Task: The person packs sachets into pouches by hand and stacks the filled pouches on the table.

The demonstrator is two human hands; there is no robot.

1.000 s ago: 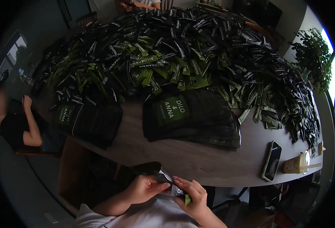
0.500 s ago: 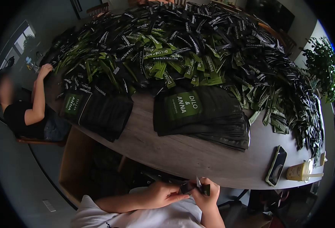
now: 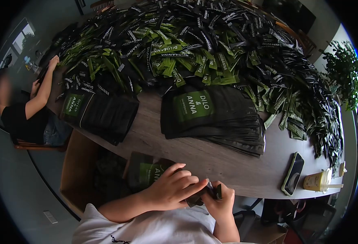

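A black pouch (image 3: 135, 167) with a green label is tilted in front of my body, below the table edge. My left hand (image 3: 169, 191) lies across it, gripping it near its right end; the fingers are partly stretched out and the thumb is hidden. At that same end, my right hand (image 3: 223, 201) is closed around narrow dark green and black stick sachets (image 3: 217, 191), whose count I cannot make out. The left fingertips reach close to the sachets. Beyond my hands, a stack of flat black pouches (image 3: 223, 118) with green labels lies on the table.
A large heap of black and green stick sachets (image 3: 171, 53) covers the table's far part. A second pouch stack (image 3: 106, 116) lies left, above a cardboard box (image 3: 75, 171). A phone (image 3: 293, 173) and a drink cup (image 3: 315, 181) stand right. A person (image 3: 24, 118) sits at left.
The pouch has tilted up, so its green label now shows. My left hand has risen and its fingers have spread across the pouch. The co-worker's raised hand has shifted slightly.
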